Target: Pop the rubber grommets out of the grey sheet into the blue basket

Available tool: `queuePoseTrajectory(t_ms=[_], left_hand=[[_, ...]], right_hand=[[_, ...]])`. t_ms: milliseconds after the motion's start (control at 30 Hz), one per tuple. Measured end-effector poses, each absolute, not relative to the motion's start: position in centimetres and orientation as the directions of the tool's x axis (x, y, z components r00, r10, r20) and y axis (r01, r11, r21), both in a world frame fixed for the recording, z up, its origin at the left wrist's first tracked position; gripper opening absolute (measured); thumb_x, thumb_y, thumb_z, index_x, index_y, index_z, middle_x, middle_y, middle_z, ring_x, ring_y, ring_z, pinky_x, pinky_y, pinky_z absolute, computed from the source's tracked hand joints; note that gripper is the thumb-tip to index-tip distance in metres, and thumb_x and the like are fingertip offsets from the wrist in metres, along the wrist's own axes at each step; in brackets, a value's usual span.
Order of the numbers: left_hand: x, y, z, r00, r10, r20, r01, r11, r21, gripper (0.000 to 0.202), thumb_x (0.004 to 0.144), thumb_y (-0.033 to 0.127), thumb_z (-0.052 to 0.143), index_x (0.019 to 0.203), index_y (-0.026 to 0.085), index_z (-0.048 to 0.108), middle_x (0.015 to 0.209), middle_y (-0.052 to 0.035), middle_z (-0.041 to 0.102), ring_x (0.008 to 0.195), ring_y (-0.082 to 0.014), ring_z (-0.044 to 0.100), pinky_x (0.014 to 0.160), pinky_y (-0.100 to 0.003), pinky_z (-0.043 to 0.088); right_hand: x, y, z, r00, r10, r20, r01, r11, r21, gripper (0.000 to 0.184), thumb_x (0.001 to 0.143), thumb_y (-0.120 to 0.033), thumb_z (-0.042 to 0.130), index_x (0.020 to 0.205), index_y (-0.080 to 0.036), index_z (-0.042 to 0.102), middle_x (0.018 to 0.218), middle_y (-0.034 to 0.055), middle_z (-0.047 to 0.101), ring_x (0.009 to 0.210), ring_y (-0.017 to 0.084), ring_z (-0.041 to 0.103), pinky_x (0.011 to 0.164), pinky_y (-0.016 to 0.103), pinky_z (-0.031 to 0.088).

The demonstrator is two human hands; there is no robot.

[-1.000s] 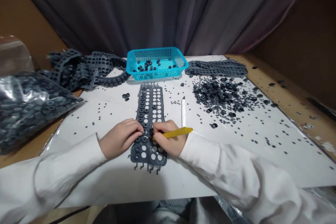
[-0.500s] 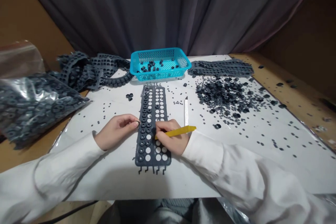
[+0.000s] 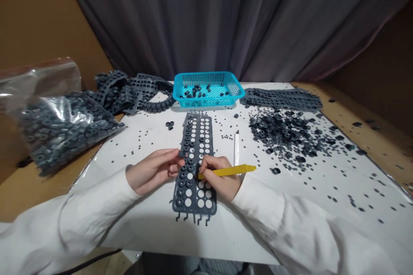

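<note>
A dark grey rubber sheet (image 3: 194, 206) with rows of round holes lies lengthwise on the white table; ring-shaped rubber pieces fill much of its left side. Over that left edge, my left hand (image 3: 156, 170) pinches a small dark rubber piece (image 3: 182, 154) between thumb and fingertips. My right hand (image 3: 222, 178) rests on the sheet's right half, closed around a slim yellow tool (image 3: 237, 170) held like a pen. Its working tip is hidden by my fingers.
Behind the sheet stands a blue basket (image 3: 209, 102) with several dark pieces. A loose pile (image 3: 287, 131) and a white strip-like tool (image 3: 237, 148) lie to the right. More rubber sheets (image 3: 284, 98) lie at the back. A plastic bag of rings (image 3: 71, 124) sits left.
The view has shifted, so the scene sits lower and further right. My left hand now shows a dark rubber piece raised at its fingertips. My right hand still grips the yellow tool.
</note>
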State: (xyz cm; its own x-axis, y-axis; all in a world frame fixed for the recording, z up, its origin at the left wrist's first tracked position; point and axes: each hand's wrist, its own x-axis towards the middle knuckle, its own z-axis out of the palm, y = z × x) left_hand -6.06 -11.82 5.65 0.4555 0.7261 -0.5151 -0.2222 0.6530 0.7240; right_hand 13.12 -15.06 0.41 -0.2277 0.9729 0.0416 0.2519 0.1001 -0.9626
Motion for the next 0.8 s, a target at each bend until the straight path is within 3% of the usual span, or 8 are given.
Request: queuePoseTrajectory(t_ms=[133,267,333,400,433,533,667,800], left_hand=[[-5.5,-11.8,5.5,0.415,0.702,-0.579,-0.171,0.685,0.709,0.026,0.081,0.038,0.061,0.068,0.015,0.062,0.059,-0.0012,0.055,0.049,-0.0085,0.039,0.052,-0.023,0.036],[-5.0,-11.4,5.3,0.425,0.717,-0.552,-0.047,0.627,0.778,0.035,0.086,0.044,0.05,0.068,0.015,0.06,0.057,-0.0007,0.052,0.045,-0.008,0.038,0.048,-0.023,0.036],[-4.7,-10.0,5.7,0.404,0.822,-0.401,0.095,0.399,0.912,0.039,0.088,0.047,0.045,0.073,0.015,0.061,0.06,-0.002,0.056,0.048,-0.0091,0.044,0.049,-0.024,0.04],[-4.2,-7.3,6.6,0.357,0.931,-0.083,0.317,-0.037,0.948,0.045,0.092,0.047,0.036,0.081,0.012,0.063,0.068,-0.0045,0.062,0.056,-0.011,0.051,0.054,-0.024,0.044],[-3.9,-5.4,7.1,0.352,0.93,0.103,0.483,-0.274,0.832,0.051,0.094,0.047,0.029,0.084,0.011,0.063,0.072,-0.0049,0.065,0.059,-0.0113,0.053,0.054,-0.024,0.045],[-3.0,0.6,8.7,0.329,0.906,0.266,0.584,-0.417,0.697,0.052,0.091,0.047,0.035,0.1,0.005,0.064,0.1,-0.0056,0.067,0.087,-0.0133,0.056,0.075,-0.024,0.045],[-2.4,6.0,8.6,0.36,0.881,0.306,0.702,-0.473,0.533,0.045,0.082,0.037,0.055,0.108,0.001,0.063,0.125,-0.0137,0.058,0.118,-0.0272,0.04,0.098,-0.039,0.032],[-3.1,6.1,6.9,0.451,0.839,0.306,0.726,-0.544,0.42,0.042,0.076,0.028,0.065,0.113,0.009,0.062,0.134,-0.0176,0.048,0.126,-0.0339,0.033,0.104,-0.048,0.024]], right_hand=[[13.1,-15.0,0.3,-0.233,0.972,0.036,0.239,0.093,-0.966,0.014,0.072,-0.013,0.046,0.06,-0.017,0.052,0.054,-0.0022,0.056,0.048,0.009,0.052,0.045,0.018,0.038],[13.1,-15.0,0.2,-0.222,0.974,0.056,0.234,0.109,-0.966,0.013,0.072,-0.011,0.048,0.061,-0.017,0.054,0.056,-0.0023,0.058,0.049,0.01,0.053,0.046,0.019,0.04],[13.2,-15.1,0.3,-0.201,0.972,0.12,0.223,0.165,-0.961,0.011,0.075,-0.012,0.05,0.07,-0.017,0.058,0.062,-0.0015,0.063,0.053,0.011,0.057,0.05,0.02,0.044],[13.4,-15.3,0.6,-0.202,0.95,0.238,0.231,0.282,-0.931,0.012,0.082,-0.017,0.052,0.085,-0.018,0.063,0.078,0.0013,0.069,0.066,0.013,0.063,0.06,0.023,0.049],[13.4,-15.3,0.7,-0.227,0.924,0.307,0.24,0.359,-0.902,0.015,0.086,-0.021,0.051,0.094,-0.02,0.064,0.087,0.0026,0.071,0.075,0.015,0.065,0.066,0.024,0.05],[13.5,-15.7,0.8,-0.42,0.775,0.473,0.23,0.595,-0.77,0.025,0.094,-0.032,0.044,0.107,-0.021,0.063,0.093,0.0038,0.072,0.082,0.015,0.067,0.072,0.025,0.05],[13.2,-16.6,0.3,-0.686,0.561,0.464,0.281,0.791,-0.543,0.033,0.096,-0.044,0.039,0.088,-0.02,0.061,0.07,0.0016,0.068,0.063,0.014,0.061,0.06,0.025,0.045],[13.3,-17.8,0.1,-0.805,0.422,0.417,0.312,0.899,-0.306,0.026,0.086,-0.045,0.052,0.076,-0.021,0.052,0.068,0.001,0.063,0.063,0.015,0.053,0.053,0.028,0.038]])
